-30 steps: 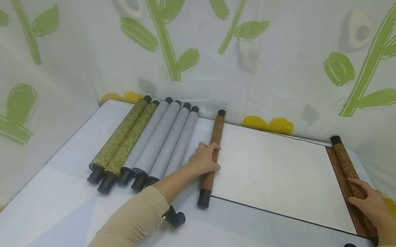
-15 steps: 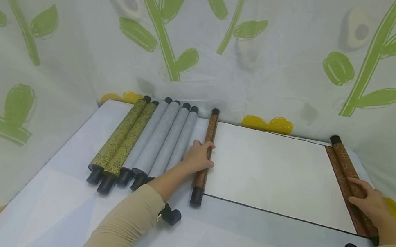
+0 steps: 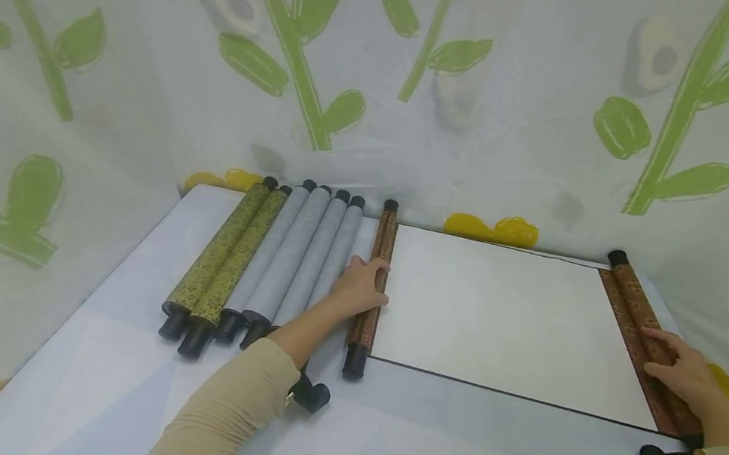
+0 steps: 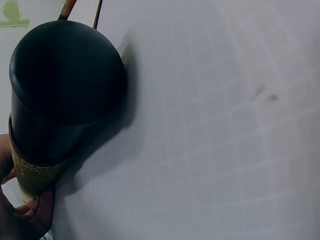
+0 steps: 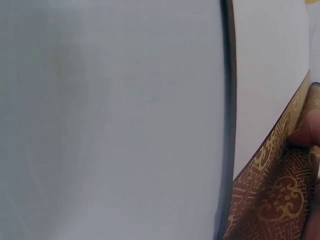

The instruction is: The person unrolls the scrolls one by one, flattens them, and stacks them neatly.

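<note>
A hand scroll lies unrolled on the table, its blank white paper (image 3: 496, 320) spread between two rollers covered in brown-red brocade. My left hand (image 3: 359, 288) grips the left roller (image 3: 363, 330) around its middle, thumb on the side facing the paper. In the left wrist view that roller's black end knob (image 4: 67, 75) fills the upper left, with fingers (image 4: 40, 212) curled under the brocade. At the other end, my right hand (image 3: 681, 370) holds the right roller (image 3: 632, 294). Gold-patterned brocade (image 5: 282, 197) shows beneath a fingertip (image 5: 307, 132) in the right wrist view.
Left of the scroll, two yellow-green rolled scrolls (image 3: 218, 255) and several grey ones (image 3: 289, 256) lie side by side, the nearest close to my left hand. A curtain with printed flowers (image 3: 520, 125) hangs behind the white table (image 3: 414, 438).
My left hand has moved left with the left roller, and a brocade strip now shows along the roller's paper side. My right hand and its roller stay almost in place.
</note>
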The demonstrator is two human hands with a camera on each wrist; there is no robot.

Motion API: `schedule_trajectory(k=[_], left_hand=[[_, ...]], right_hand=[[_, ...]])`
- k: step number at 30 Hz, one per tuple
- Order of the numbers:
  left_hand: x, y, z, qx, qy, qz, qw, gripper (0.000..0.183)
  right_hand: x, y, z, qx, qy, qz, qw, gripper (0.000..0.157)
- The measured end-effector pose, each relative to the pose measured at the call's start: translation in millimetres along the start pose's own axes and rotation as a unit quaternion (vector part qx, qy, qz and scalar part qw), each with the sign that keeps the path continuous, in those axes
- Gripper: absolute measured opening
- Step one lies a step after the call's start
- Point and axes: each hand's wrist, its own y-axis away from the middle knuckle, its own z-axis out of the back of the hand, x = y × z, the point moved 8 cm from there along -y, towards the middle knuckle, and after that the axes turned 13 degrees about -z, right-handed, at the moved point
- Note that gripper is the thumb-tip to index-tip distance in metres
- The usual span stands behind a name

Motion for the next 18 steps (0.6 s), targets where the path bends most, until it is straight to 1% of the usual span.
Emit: schedule_trajectory(k=[3, 8, 10, 13, 15, 18], left_hand=[[0.4, 0.0, -0.2, 0.002, -0.002, 0.003, 1.0000, 0.054], [0.6, -0.3, 0.0, 0.001, 0.002, 0.011, 0.9999, 0.054], [-0.6, -0.8, -0.3, 0.001, 0.002, 0.010, 0.9999, 0.055], [-2.7, -0.8, -0.4, 0.002, 0.001, 0.004, 1.0000, 0.056], [-2.8, -0.2, -0.1, 0.003, 0.000, 0.005, 1.0000, 0.057], [-0.9, 1.2, 0.9, 0.002, -0.004, 0.009, 0.9999, 0.058]], right_hand=[[-3.7, -1.8, 1.7, -0.001, 0.003, 0.001, 1.000, 0.073], [-8.4, -3.7, 7.3, -0.015, 0.014, 0.022, 1.000, 0.072], [-12.1, -4.4, 9.5, -0.021, 0.020, 0.020, 0.999, 0.072], [-17.9, -6.1, 11.2, -0.024, 0.031, 0.000, 0.999, 0.073], [-19.3, -7.3, 11.3, -0.024, 0.042, -0.006, 0.999, 0.073], [-17.3, -8.1, 9.5, -0.020, 0.051, -0.002, 0.998, 0.072]])
